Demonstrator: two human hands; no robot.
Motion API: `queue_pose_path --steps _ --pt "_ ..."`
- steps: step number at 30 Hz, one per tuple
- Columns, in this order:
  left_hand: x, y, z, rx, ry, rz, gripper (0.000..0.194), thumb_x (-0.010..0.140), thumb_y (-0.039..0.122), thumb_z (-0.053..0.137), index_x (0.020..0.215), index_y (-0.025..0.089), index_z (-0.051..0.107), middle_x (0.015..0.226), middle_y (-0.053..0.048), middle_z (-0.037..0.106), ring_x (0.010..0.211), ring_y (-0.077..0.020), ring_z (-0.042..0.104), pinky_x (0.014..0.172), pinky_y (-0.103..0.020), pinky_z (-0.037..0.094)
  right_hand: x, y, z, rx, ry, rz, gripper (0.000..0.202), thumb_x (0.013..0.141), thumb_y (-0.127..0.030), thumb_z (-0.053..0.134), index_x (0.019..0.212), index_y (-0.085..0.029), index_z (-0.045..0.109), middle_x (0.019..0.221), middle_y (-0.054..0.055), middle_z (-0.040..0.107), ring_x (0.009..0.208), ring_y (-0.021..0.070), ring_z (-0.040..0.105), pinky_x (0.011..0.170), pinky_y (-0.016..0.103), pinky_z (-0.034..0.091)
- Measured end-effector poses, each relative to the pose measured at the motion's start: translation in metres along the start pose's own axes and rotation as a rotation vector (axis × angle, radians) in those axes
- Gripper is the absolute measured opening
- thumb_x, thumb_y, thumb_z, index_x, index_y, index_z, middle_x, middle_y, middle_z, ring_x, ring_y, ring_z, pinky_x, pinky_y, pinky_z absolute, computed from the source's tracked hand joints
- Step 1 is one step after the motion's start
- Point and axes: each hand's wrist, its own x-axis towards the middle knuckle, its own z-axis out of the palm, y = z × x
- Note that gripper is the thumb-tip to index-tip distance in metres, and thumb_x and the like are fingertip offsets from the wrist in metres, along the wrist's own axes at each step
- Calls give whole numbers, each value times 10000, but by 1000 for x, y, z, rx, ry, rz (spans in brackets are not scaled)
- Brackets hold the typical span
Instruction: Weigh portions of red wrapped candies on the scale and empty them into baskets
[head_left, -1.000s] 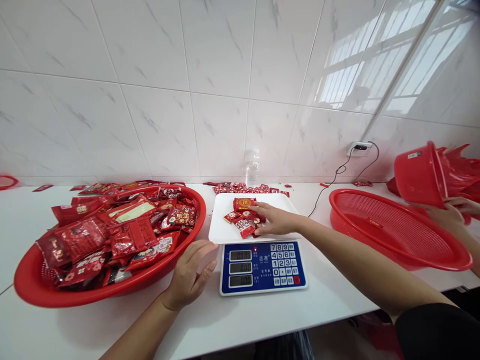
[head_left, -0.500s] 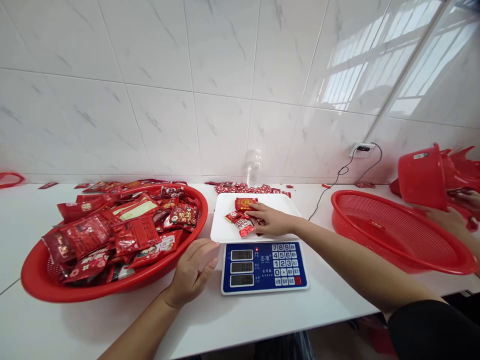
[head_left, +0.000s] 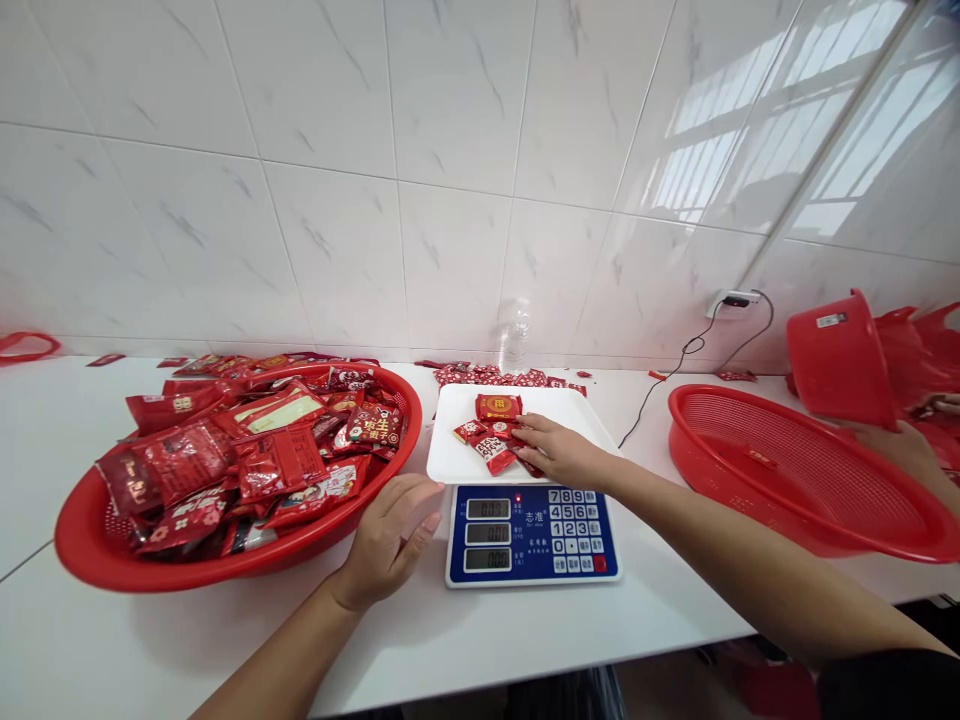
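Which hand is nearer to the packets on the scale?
Right. The right hand is at the right edge of the packets; the left hand, by the tray's near left corner.

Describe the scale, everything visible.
The scale has a white, plastic-looking pan behind a blue front panel. The panel carries three stacked grey displays, top digits hard to read, a number keypad with one red key, and a lit red light. It stands on the white table. Red packets lie on the pan, the right grip at them; the left grip is by the pan's corner, contact unclear.
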Motion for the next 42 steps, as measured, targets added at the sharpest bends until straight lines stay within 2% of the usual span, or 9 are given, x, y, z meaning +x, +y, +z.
queue_pose_path --steps 12,15,20,23,27,31,34,38,42 --pt "1 2 0 13 -15 -5 257 884 199 466 1110 173 587 1005 -83 670 980 -202 605 882 -345 505 36 -33 9 -119 -115 -151 654 897 -644 331 1456 -305 311 1552 37 227 1437 309 92 1135 562 90" --pt "1 2 0 19 -19 -3 257 887 199 468 1111 169 591 1007 -83 669 985 -201 604 885 -339 504 42 -36 12 -111 -153 -177 631 917 -617 310 1451 -282 328 1531 53 285 1428 310 136 1125 578 89" --pt "0 1 0 21 -15 3 255 890 191 470 1120 170 581 1009 -84 663 983 -197 599 881 -337 504 41 -25 7 -64 -85 -210 557 938 -552 334 1379 -235 456 1450 88 422 1346 259 342 1100 476 258" --pt "0 1 1 4 -28 -3 251 890 192 467 1116 173 577 1009 -84 662 977 -198 599 872 -339 506 42 -12 0 -65 -11 -122 556 946 -529 326 1368 -200 474 1451 97 418 1347 257 342 1100 460 273" --pt "-1 0 1 -31 -21 -5 251 886 180 476 1117 172 573 1007 -77 661 979 -194 594 877 -334 496 36 0 -10 -30 -61 -27 533 938 -550 320 1333 -251 515 1427 59 458 1354 262 341 1102 479 280" --pt "-2 -1 -1 -34 -14 -17 258 881 158 487 1125 176 568 1009 -72 654 980 -194 588 886 -340 488 8 -5 -20 54 151 21 464 925 -525 387 1271 -262 550 1364 61 517 1275 242 446 1053 435 361" --pt "-2 2 0 -39 -14 -23 256 871 148 504 1117 173 567 999 -72 653 963 -188 593 873 -335 495 -30 -15 -17 98 395 42 317 921 -481 427 1028 -256 622 1106 57 648 1030 216 595 872 362 476" --pt "-1 14 2 -60 -28 3 226 860 147 523 1075 184 584 960 -69 665 917 -181 606 835 -335 518 -91 -17 19 97 646 229 374 913 -489 427 652 -235 511 613 11 566 568 165 540 550 281 435" --pt "16 31 -17 -19 -102 13 197 864 139 517 1024 207 609 951 -62 675 921 -180 610 838 -334 518 -139 -4 70 105 813 541 468 903 -564 382 631 -210 523 540 2 554 474 139 510 463 243 382"
